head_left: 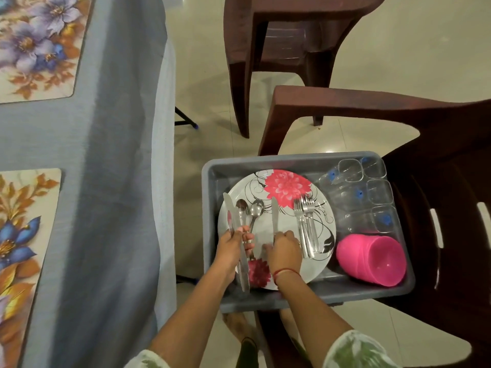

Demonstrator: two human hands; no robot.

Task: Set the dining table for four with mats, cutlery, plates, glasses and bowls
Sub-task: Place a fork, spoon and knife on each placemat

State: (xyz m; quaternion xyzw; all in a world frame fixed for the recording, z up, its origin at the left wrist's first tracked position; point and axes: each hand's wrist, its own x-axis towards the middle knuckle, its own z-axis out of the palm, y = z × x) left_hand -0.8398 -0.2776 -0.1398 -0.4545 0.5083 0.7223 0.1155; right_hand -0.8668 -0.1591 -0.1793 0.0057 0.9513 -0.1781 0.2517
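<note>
A grey tub [292, 159] sits on a brown chair and holds a white plate with pink flowers [289, 227]. My left hand [231, 248] grips a bundle of knives and spoons [240, 216] over the plate's left side. My right hand [285, 249] pinches the handle of another knife [274, 215] lying on the plate. Several forks [307, 224] lie on the plate to the right. Clear glasses [364, 195] and stacked pink bowls [372, 258] fill the tub's right side. Two floral mats [39, 43] [21, 235] lie on the blue-grey tablecloth.
The table [106, 181] with its hanging cloth stands to the left of the tub. The chair under the tub [438, 208] fills the right. A second brown chair [292, 49] stands behind. Pale tiled floor [207, 96] lies between them.
</note>
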